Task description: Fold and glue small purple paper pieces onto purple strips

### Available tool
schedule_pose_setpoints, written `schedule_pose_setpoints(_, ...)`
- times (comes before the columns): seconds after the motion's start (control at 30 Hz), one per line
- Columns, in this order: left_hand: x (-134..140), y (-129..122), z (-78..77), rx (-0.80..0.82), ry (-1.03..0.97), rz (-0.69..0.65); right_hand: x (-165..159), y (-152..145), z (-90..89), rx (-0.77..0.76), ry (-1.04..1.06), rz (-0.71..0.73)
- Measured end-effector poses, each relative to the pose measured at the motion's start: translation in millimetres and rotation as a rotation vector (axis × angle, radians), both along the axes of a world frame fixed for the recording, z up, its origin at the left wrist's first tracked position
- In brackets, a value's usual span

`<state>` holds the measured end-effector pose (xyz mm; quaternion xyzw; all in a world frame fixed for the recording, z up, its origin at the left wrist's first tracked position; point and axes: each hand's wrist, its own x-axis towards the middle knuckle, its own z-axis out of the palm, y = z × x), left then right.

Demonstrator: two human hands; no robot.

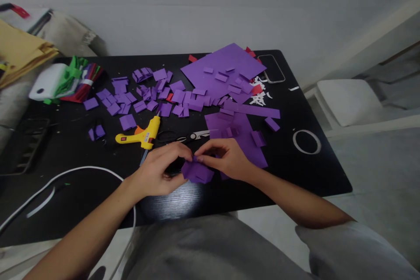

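Near the table's front edge, a folded purple paper piece [197, 173] is held between both hands. My left hand [162, 170] is closed on its left side, thumb below and fingers above. At its upper edge, my right hand [226, 157] pinches the paper with thumb and forefinger. A yellow hot glue gun [144, 134] lies just beyond my left hand. Scissors [183, 136] rest behind the hands, partly covered by purple paper. Purple sheets [244, 133] lie beside my right hand, with small folded pieces on them.
Many small folded purple papers [154, 92] are scattered across the black table [315, 177]. Green and red material [77, 78] is piled at the back left. A white cable [88, 168] curves along the left. White paper scraps [259, 96] and a tape ring [306, 141] are at the right.
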<state>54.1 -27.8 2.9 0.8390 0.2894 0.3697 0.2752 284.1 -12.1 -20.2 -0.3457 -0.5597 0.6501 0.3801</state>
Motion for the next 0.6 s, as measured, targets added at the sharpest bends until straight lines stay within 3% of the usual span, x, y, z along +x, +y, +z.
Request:
schedule_pose_setpoints(0.43,2.8,-2.6,0.4,-0.036,0.034,0.014,-1.4,-1.6,-4.2,-0.009,-0.021,0.046)
schedule_pose_setpoints(0.6,0.9,-0.3,3.8,-0.114,0.104,-0.048,-0.1,-0.9,-3.0,-0.073,-0.019,0.068)
